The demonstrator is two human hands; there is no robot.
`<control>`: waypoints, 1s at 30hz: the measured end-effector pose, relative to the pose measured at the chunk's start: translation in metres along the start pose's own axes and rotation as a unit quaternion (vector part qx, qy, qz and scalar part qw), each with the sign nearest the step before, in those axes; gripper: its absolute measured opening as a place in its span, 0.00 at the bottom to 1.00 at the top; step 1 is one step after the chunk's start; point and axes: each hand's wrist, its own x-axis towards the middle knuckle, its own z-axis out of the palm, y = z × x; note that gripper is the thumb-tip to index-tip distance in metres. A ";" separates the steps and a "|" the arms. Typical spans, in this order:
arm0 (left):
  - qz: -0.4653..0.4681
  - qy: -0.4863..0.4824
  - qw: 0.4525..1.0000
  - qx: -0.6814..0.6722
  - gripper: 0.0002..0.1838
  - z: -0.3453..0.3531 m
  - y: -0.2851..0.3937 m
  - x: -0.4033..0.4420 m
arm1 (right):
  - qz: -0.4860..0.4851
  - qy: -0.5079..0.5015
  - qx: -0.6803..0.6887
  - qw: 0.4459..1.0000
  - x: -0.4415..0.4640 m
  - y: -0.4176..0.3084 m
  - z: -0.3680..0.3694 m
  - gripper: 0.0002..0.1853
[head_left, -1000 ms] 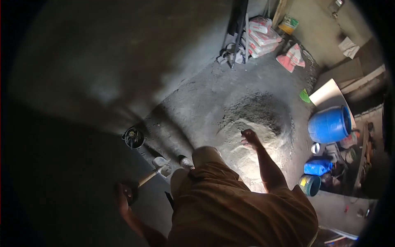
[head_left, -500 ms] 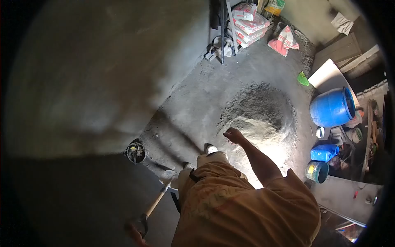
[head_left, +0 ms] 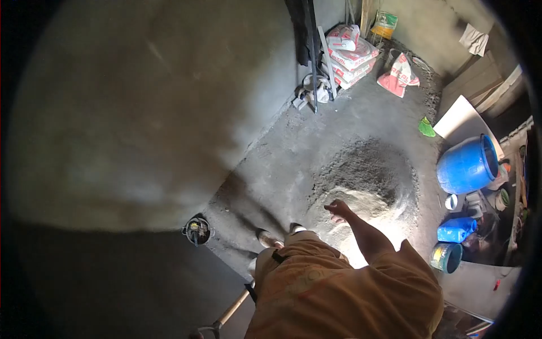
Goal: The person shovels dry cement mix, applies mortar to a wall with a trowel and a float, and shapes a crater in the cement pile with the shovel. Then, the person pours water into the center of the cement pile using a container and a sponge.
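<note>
Hanging before the powdery mound (head_left: 372, 175), the right hand (head_left: 339, 211) is loosely open; the left hand (head_left: 196, 336), mostly cropped at the shovel's grip (head_left: 212, 327), cannot be judged.

Strong light falls from the lower right, washing the near side of the sandy pile (head_left: 367, 192) almost white; long shadows cross the floor (head_left: 276, 164) toward the wall (head_left: 130, 113); the lower left sinks into darkness; wide-angle curvature bends the room, black vignetting rings the edges, and dim areas look soft.
</note>
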 end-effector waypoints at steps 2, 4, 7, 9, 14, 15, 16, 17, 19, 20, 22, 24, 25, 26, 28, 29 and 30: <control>-0.021 0.048 0.997 -0.049 0.33 0.027 0.002 -0.012 | -0.015 -0.020 0.055 0.998 -0.008 -0.004 0.004 0.29; -0.063 0.006 0.998 0.006 0.35 0.033 0.022 -0.010 | -0.064 -0.033 0.325 0.943 -0.028 -0.039 0.007 0.23; -0.086 -0.061 0.989 0.100 0.37 0.028 0.045 -0.007 | -0.288 -0.165 0.572 0.750 -0.056 -0.106 -0.014 0.21; -0.084 -0.107 0.977 0.162 0.39 0.024 0.053 -0.002 | -0.491 -0.081 0.538 0.681 -0.096 -0.175 -0.046 0.24; -0.062 -0.200 0.930 0.303 0.44 0.009 0.056 0.015 | -0.732 -0.445 0.401 0.325 -0.322 -0.312 -0.113 0.38; -0.060 -0.210 0.921 0.324 0.45 0.005 0.053 0.017 | -0.734 -0.468 0.369 0.327 -0.350 -0.317 -0.117 0.36; -0.062 -0.214 0.915 0.337 0.45 0.004 0.052 0.019 | -0.717 -0.503 0.370 0.311 -0.376 -0.327 -0.116 0.22; -0.060 -0.215 0.911 0.345 0.45 0.003 0.053 0.021 | -0.726 -0.511 0.347 0.303 -0.392 -0.334 -0.118 0.22; -0.143 -0.129 0.948 0.254 0.53 0.005 0.054 0.019 | -0.752 -0.497 0.310 0.302 -0.407 -0.339 -0.114 0.22; -0.139 -0.133 0.946 0.261 0.53 0.004 0.067 0.015 | -0.763 -0.490 0.295 0.300 -0.413 -0.342 -0.111 0.22; -0.132 -0.030 0.956 0.259 0.44 0.013 0.112 -0.001 | -0.778 -0.476 0.275 0.304 -0.418 -0.346 -0.106 0.22; -0.120 0.077 0.959 0.244 0.35 0.022 0.163 -0.008 | -0.788 -0.464 0.263 0.307 -0.421 -0.347 -0.108 0.22; -0.114 0.131 0.955 0.238 0.31 0.022 0.172 -0.007 | -0.792 -0.457 0.260 0.309 -0.422 -0.348 -0.107 0.22; -0.108 0.127 0.957 0.239 0.31 0.042 0.161 0.013 | -0.797 -0.450 0.255 0.313 -0.421 -0.350 -0.103 0.22; 0.061 0.116 0.977 0.169 0.32 0.091 0.142 0.056 | -0.804 -0.431 0.247 0.326 -0.418 -0.354 -0.101 0.22; 0.050 0.051 0.992 0.103 0.33 0.099 0.156 0.066 | -0.809 -0.419 0.242 0.334 -0.418 -0.356 -0.098 0.22; 0.061 0.044 0.992 0.106 0.33 0.099 0.181 0.068 | -0.812 -0.407 0.240 0.341 -0.414 -0.359 -0.097 0.22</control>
